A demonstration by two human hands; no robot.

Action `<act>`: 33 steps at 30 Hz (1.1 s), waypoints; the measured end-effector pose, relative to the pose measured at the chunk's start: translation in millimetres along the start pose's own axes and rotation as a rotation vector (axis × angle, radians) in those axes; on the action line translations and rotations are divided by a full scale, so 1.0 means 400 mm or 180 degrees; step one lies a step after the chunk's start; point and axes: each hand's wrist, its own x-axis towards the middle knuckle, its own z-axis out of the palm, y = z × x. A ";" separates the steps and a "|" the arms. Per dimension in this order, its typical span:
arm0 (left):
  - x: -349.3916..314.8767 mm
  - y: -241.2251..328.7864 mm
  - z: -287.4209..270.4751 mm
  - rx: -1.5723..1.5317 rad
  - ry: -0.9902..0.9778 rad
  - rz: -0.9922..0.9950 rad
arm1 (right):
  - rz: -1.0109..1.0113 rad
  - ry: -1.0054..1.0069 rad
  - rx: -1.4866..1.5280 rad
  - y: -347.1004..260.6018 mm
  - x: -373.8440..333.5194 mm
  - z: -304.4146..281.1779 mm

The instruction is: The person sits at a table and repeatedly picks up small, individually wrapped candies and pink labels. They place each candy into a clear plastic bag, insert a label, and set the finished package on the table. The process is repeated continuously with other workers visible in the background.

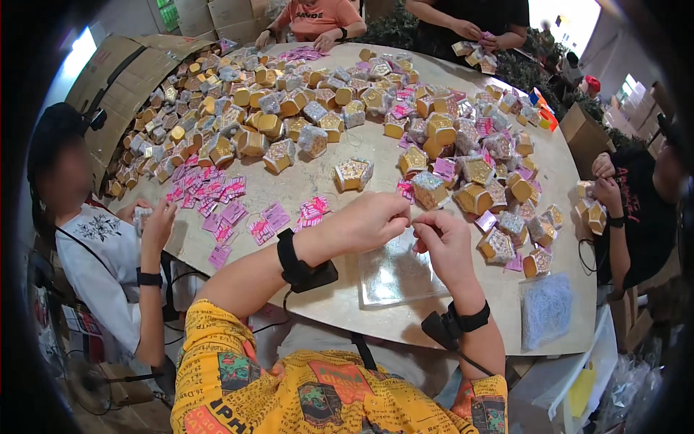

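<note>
My left hand [372, 223] and my right hand [447, 242] meet over the near part of the table, fingertips almost touching. Both are closed in a pinch; whatever lies between the fingers is too small to make out. Beneath them is a shallow clear plastic tray [383, 286]. Just beyond my left hand stands a gold house-shaped ornament [353, 174] with a glittery patterned face. Pink printed tags [312, 211] lie to the left of that hand. To the right of my right hand, similar ornaments [496, 246] are heaped with pink tags among them.
A large pile of gold and silvery ornaments [249, 141] covers the table's far left. Near the right front edge lies a clear bag of pale strings [546, 312]. Co-workers sit or stand around the table [289, 184]. A cardboard sheet [119, 90] borders the pile.
</note>
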 end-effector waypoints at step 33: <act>0.102 -0.252 -0.036 0.1396 0.0764 -0.1309 | -0.1488 0.0394 -0.1898 0.027 -0.003 -0.002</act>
